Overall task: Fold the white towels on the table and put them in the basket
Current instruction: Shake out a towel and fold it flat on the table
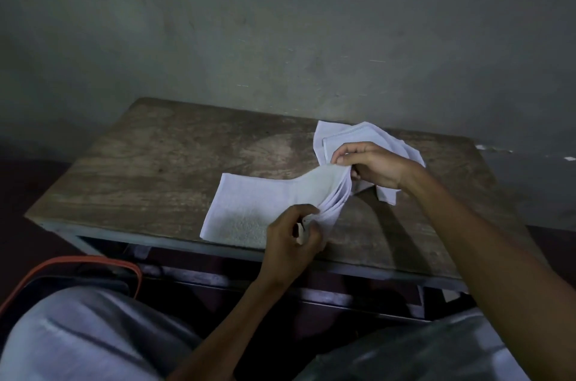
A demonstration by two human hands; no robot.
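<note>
Head view: a white towel [246,209] lies on the wooden surface [149,162], just inside its near edge and about midway along it. The towel's left part lies flat. Its right end is lifted off the wood and bunched into folds between the two hands.

The left hand [293,240] is curled at the near edge and pinches the towel's near right corner. The right hand [371,165], farther in, pinches the raised far right corner between thumb and fingers.

Behind the right hand, towards the far right corner of the surface, sits a crumpled white heap [349,134] of towel cloth. The hand and wrist cover its near side, and a loose point of it shows below the wrist. I cannot tell whether it is one towel or several.

The basket [93,263], dark with an orange rim, stands below the near left corner of the surface. It is partly hidden by the person's grey-clad leg [93,334]. A bare grey wall [280,22] rises behind the far edge.
</note>
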